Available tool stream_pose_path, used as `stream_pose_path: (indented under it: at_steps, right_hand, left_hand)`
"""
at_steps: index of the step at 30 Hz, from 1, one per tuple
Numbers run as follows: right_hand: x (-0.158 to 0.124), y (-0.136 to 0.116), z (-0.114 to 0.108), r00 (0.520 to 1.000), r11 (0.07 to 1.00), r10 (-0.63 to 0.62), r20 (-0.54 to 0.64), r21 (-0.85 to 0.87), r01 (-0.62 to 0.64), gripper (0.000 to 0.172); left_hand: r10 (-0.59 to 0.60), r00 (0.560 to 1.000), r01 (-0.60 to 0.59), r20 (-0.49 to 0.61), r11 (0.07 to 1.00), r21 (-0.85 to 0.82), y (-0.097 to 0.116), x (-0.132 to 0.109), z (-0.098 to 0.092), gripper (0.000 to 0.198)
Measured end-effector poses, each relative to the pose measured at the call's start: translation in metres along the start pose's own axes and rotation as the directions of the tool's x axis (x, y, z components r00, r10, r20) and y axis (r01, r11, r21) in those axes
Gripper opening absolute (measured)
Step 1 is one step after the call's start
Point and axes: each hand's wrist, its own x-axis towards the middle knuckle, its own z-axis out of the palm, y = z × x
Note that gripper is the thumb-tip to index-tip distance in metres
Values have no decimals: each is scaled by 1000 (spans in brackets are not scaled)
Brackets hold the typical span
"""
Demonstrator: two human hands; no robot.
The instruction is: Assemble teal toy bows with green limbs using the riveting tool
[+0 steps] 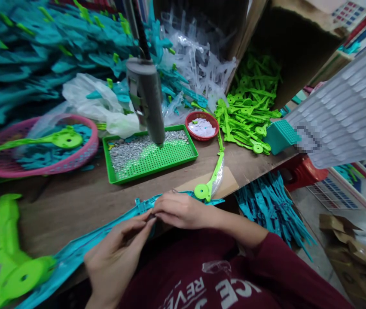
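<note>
Teal plastic strip [89, 241], flanked by lime-green limbs [31, 268], laid along near edge of table [63, 201], partly covered by hands. Left hand [115, 253]: thumb and fingers closed in pinch, small dark item [151, 216] gripped at tips. Right hand [181, 210]: fingers curled, tips met with left's; own grip cannot be told.
</note>
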Motion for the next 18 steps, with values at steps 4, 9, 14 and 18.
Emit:
stream_pose_path:
  at_steps: [4,9,14,18]
  right_hand:
    - [-4,1,3,993,993,-50,-105,101,61,22]
    - [-7,4,3,974,968,-22,-225,238,77,13]
    - [-5,4,4,977,963,-1,-215,264,59,10]
    - [-4,4,5,973,969,-22,-229,234,77,14]
  left_hand:
    - [-74,997,74,-24,997,-3,2,0,2,11]
    - [-275,959,282,74,950,-136,5,3,3,19]
    - [-327,937,344,119,923,-174,7,4,-1,22]
    - [-284,950,304,131,937,-172,7,2,-3,15]
